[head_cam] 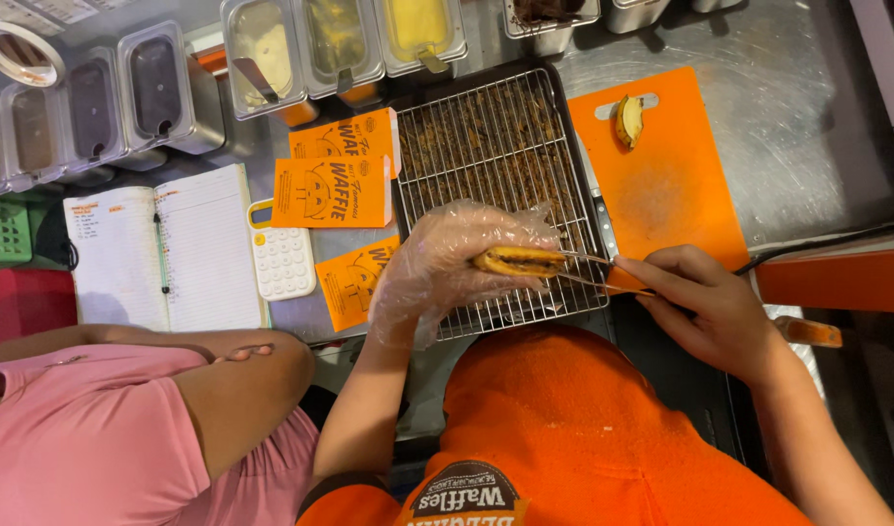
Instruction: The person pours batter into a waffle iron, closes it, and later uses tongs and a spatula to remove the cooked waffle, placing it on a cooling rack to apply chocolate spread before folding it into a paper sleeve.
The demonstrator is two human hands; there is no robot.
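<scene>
My left hand (447, 265), in a clear plastic glove, holds a browned filled waffle (518, 261) edge-on over the wire cooling rack (486, 136). My right hand (705, 302) is bare and grips orange-handled metal tongs (603, 273) whose tips touch the waffle's right end. The rack sits in a dark tray with crumbs under it. Orange paper sleeves (332, 192) lie just left of the rack, one partly under my gloved hand.
An orange cutting board (671, 185) with a banana piece (629, 120) lies to the right. Steel topping tubs (340, 44) line the back. An open notebook (164, 248) and white calculator (281, 258) lie left. Another person's arm in a pink sleeve (203, 390) rests at lower left.
</scene>
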